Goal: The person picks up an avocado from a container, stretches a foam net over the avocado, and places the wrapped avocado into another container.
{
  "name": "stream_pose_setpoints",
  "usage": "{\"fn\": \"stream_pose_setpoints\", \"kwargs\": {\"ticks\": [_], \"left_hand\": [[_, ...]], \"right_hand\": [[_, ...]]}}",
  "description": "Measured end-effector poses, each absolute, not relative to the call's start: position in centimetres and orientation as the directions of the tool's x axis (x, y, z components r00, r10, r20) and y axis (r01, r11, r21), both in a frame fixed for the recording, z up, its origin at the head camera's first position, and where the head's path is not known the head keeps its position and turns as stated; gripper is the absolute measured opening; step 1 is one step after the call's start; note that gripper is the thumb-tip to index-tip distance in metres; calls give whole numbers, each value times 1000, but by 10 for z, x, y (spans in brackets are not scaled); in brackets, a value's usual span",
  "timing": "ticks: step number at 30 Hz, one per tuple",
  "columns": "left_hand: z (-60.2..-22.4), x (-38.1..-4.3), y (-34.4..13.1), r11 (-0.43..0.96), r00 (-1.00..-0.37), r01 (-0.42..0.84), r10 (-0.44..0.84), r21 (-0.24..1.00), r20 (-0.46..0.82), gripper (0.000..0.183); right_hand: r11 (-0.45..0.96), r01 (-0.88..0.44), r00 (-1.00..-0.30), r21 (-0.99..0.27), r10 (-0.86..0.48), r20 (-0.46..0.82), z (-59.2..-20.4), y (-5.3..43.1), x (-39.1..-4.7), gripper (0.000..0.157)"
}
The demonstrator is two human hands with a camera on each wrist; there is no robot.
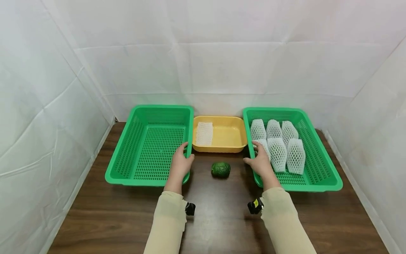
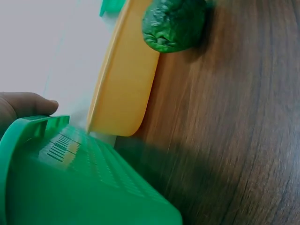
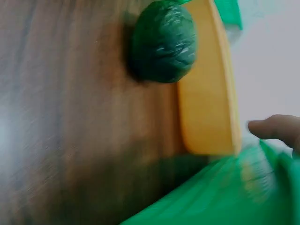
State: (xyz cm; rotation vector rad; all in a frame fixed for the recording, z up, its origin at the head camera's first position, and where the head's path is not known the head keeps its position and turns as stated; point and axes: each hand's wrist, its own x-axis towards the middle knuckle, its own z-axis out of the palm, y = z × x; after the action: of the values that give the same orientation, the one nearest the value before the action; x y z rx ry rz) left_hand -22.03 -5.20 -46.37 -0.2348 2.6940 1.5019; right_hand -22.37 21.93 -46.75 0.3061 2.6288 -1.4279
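Observation:
My left hand (image 1: 181, 163) grips the right rim of the left green basket (image 1: 111, 169), its fingers over the edge and the thumb on the outer side. Across from it, my right hand (image 1: 261, 164) holds the left rim of the right green basket (image 1: 328, 171), with the thumb (image 3: 274, 129) jutting out beside the rim. Between both hands a dark green avocado (image 1: 220, 169) lies on the brown table. Several white foam net sleeves (image 1: 277, 153), plump in shape, sit in the right basket; what fills them is mostly hidden. Nothing lies inside the left basket.
A yellow tray (image 1: 231, 149) stands behind the avocado between the two baskets, with a flat white foam net (image 1: 204, 134) in its left part. White sheeting (image 1: 222, 70) hangs behind the table (image 1: 219, 218) and along both sides.

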Motion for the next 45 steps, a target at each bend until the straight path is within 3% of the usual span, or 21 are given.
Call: {"fn": "stream_pose_setpoints", "kwargs": {"ticks": [4,8,13,19,26,30,35,38,42,45], "left_hand": [[-465,-219,-57,462,-982,-185,-126,867,-142,55],[-464,-220,-57,430,-980,-192,-131,882,-149,54],[-464,-215,-55,394,-979,-195,-128,898,-157,54],[-466,-205,-57,362,-975,-203,-163,910,-152,53],[-465,-207,-56,384,-980,-183,-141,905,-139,53],[-466,-209,-57,370,-982,-176,-136,912,-135,53],[-467,-211,-57,358,-982,-171,-134,918,-131,53],[-468,-212,-57,358,-982,-169,-136,918,-128,53],[-467,-213,-57,355,-982,-169,-136,920,-128,53],[-467,-215,-58,353,-982,-174,-137,920,-133,53]], "right_hand": [[631,134,-991,-764,86,-103,-447,198,-237,79],[635,-2,-998,-772,-54,-42,-432,168,-268,62],[628,63,-974,-776,-132,-185,-447,137,-302,44],[684,164,-912,-711,-170,-373,-474,115,-313,52],[855,12,-867,-518,-249,-431,-473,107,-315,47],[878,-16,-838,-478,-272,-473,-474,105,-316,47],[882,-5,-857,-470,-246,-453,-479,105,-319,46],[862,22,-904,-507,-200,-379,-485,105,-322,40],[778,87,-975,-623,-63,-214,-487,106,-324,25],[667,133,-990,-733,59,-127,-486,108,-326,15]]}}
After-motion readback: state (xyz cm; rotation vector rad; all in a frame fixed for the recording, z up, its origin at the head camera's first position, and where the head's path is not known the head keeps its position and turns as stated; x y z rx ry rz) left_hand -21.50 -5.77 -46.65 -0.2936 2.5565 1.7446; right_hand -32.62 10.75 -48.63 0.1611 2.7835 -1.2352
